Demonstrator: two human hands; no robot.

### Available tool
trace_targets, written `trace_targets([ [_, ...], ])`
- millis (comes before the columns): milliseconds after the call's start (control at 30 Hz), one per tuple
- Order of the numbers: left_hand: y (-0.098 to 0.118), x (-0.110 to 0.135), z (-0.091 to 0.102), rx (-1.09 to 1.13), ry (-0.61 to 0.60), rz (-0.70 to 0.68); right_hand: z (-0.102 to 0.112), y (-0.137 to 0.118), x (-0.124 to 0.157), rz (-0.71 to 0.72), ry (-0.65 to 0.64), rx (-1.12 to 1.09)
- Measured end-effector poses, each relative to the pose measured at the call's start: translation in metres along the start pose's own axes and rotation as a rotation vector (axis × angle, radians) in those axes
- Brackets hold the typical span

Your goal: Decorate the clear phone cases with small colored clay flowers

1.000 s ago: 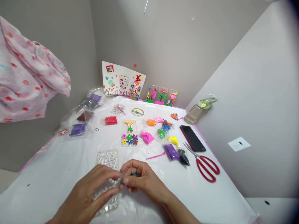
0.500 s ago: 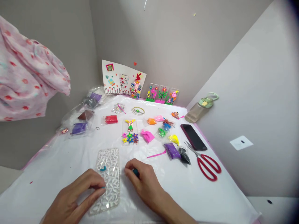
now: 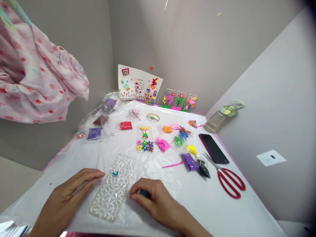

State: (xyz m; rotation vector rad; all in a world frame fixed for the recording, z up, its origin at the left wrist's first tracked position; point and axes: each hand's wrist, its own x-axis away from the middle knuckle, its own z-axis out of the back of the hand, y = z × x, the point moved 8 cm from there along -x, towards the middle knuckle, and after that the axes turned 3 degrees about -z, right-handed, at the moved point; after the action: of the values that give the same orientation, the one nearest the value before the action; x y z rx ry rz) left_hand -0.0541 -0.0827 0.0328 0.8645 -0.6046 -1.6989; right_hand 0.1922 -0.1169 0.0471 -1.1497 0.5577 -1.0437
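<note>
A clear phone case (image 3: 112,192) with a faceted pattern lies at a slant on the white-covered table. Two small teal leaf-shaped pieces (image 3: 115,173) sit together on its upper part. At the case's left edge rests my left hand (image 3: 71,194), fingers stretched out and nothing seen in them; the fingertips are beside the rim, and whether they touch it I cannot tell. My right hand (image 3: 156,200) is curled on the table right of the case. Between its thumb and fingers shows a teal lump of clay (image 3: 144,193), partly hidden by the fingers.
Beyond stands a decorated case with a rabbit (image 3: 145,140). Several clay packets, such as a purple one (image 3: 189,162), lie to the right with red-handled scissors (image 3: 230,181), a phone (image 3: 213,148) and a bottle (image 3: 221,117). Pink cloth (image 3: 49,79) hangs at upper left.
My left hand has drawn back left off the case, its pinch opened. A second teal piece now lies by the first. The case is more slanted, and the view has shifted slightly.
</note>
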Motion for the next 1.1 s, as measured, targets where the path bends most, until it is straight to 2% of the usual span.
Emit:
trace_targets([
  [167,0.016,-0.007,-0.008,0.067,0.002,0.067,0.003,0.006,-0.001,-0.025,0.038,-0.049],
  [300,0.029,-0.013,-0.004,0.035,0.026,0.009,0.002,0.004,-0.001,-0.036,0.034,-0.064],
  [467,0.035,-0.010,-0.002,0.031,0.024,-0.008,0.009,0.003,-0.001,-0.074,0.050,-0.162],
  [567,0.051,-0.007,-0.016,0.158,-0.024,-0.046,0.016,0.002,-0.001,-0.074,0.078,-0.227],
  [667,0.076,-0.006,-0.042,0.290,-0.160,-0.124,0.011,0.005,-0.003,-0.099,0.009,-0.411],
  [767,0.088,-0.009,-0.058,0.312,-0.202,-0.130,0.006,0.012,-0.006,-0.125,-0.018,-0.569],
  [900,0.094,-0.011,-0.064,0.275,-0.191,-0.195,0.004,0.016,-0.007,-0.107,-0.014,-0.606],
  [1100,0.097,-0.007,-0.069,0.187,-0.169,-0.334,0.007,0.006,-0.002,-0.040,0.002,-0.487],
])
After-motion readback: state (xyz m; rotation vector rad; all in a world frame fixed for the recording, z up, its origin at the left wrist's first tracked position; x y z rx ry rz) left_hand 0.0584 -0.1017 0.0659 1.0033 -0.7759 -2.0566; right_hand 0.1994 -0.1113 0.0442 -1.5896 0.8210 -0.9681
